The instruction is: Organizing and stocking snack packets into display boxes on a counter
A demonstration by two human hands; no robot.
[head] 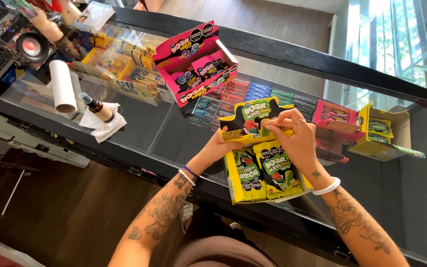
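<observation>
A yellow candy display box (253,118) with a green-lettered header flap is in both my hands above a glass counter (144,128). My left hand (221,143) grips the box from below at its left side. My right hand (292,133) pinches the header flap at its right edge, fingers closed on the card. Yellow and green candy packets (265,173) stand in the box's tray below my hands.
A pink open display box (196,64) with packets sits at the back. A smaller pink box (334,116) and a yellow box (381,133) lie right. A paper roll (63,86), a small bottle (97,108) on tissue and a speaker (30,45) are left.
</observation>
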